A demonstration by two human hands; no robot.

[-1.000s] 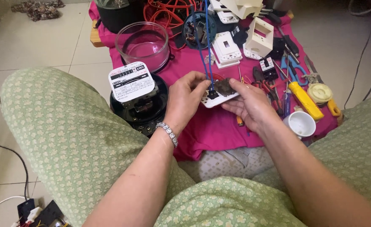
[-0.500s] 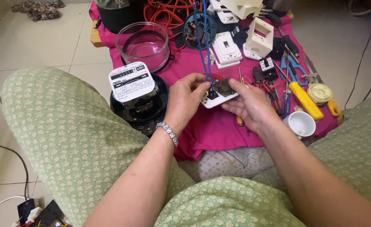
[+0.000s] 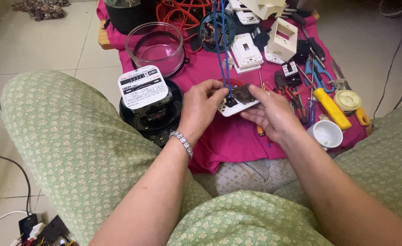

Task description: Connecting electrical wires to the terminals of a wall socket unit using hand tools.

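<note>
Head view. We see both hands over the pink cloth (image 3: pixel 237 141), meeting on 1 small white socket plate (image 3: pixel 237 105) with dark parts on its upturned side. Left hand (image 3: pixel 200 109): fingers curled together, tips pinched on the plate's left end, right where 2 blue wires (image 3: pixel 223 54) enter it. A silver bracelet (image 3: pixel 182 142) sits at that wrist. Right hand (image 3: pixel 270 114): fingers clamped on the plate's right end, thumb on top, the rest beneath.

The plate is held above the cloth, near its middle. The blue wires run up from the plate toward the cloth's far edge.

Left of the plate, at the cloth's left edge: a black round meter (image 3: pixel 152 111) with a white label face. Beyond it, a clear glass dome (image 3: pixel 155 45). Right of the plate: a white cup (image 3: pixel 327 134), a yellow-handled tool (image 3: pixel 332 109), red-handled pliers (image 3: pixel 288 91). Beyond the plate: white switch plates (image 3: pixel 246 51).

Green patterned trousers (image 3: pixel 73 150) fill the near frame.
</note>
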